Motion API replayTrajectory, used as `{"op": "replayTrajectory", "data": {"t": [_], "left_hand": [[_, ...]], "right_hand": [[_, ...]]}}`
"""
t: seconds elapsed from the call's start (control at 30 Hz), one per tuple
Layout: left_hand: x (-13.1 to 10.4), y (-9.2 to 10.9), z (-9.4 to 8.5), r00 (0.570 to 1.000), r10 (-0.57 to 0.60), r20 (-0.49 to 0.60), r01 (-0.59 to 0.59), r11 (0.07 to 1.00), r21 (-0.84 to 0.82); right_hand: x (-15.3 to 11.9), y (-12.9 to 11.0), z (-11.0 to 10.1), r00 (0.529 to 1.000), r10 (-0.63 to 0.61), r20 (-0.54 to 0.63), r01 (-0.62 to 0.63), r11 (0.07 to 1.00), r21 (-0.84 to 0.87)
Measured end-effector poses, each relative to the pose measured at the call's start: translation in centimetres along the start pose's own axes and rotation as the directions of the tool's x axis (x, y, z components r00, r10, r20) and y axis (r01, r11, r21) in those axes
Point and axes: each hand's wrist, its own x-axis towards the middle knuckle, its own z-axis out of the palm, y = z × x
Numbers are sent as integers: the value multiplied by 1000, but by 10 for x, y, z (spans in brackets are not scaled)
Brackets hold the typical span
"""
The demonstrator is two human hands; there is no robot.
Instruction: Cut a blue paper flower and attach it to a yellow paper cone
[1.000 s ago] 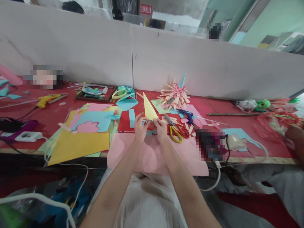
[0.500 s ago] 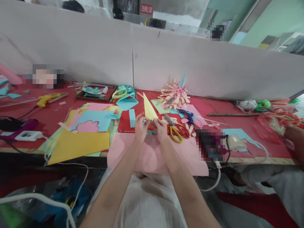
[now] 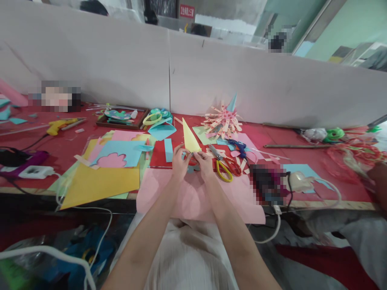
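Note:
A pale yellow paper cone (image 3: 190, 138) points up and away from me, pinched at its lower edge by both hands. My left hand (image 3: 180, 160) is closed on the cone's left side, and my right hand (image 3: 204, 162) on its lower right. Under them lies a pink paper sheet (image 3: 169, 195) that hangs over the table's front edge. Just right of my right hand are scissors (image 3: 224, 171) with yellow handles and another pair of red handles (image 3: 234, 166). A light blue paper strip (image 3: 168, 150) lies left of the cone.
Behind the cone stands a pink spiky paper figure (image 3: 227, 117) with a blue cone on top. Coloured paper sheets (image 3: 111, 181) lie left, a yellow glue gun (image 3: 59, 126) farther left. A blue glue gun (image 3: 238, 148) and a white plug with cables (image 3: 299, 182) are right; another person's hand (image 3: 377, 177) shows there.
Both hands stay on the yellow cone, with only slight finger movement. At the right edge, the other person's hand has shifted slightly.

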Motion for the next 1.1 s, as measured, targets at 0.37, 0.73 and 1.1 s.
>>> {"op": "replayTrajectory", "data": {"t": [0.37, 0.73, 1.1], "left_hand": [[1, 1, 2, 1000, -3, 21, 4, 999, -46], [1, 0, 1, 1000, -10, -19, 9, 998, -59], [1, -1, 3, 1000, 4, 10, -3, 996, -90]], "right_hand": [[2, -3, 0, 996, -3, -84, 11, 996, 88], [-3, -5, 3, 999, 24, 34, -28, 994, 104], [3, 1, -1, 999, 34, -2, -34, 996, 85]]}}
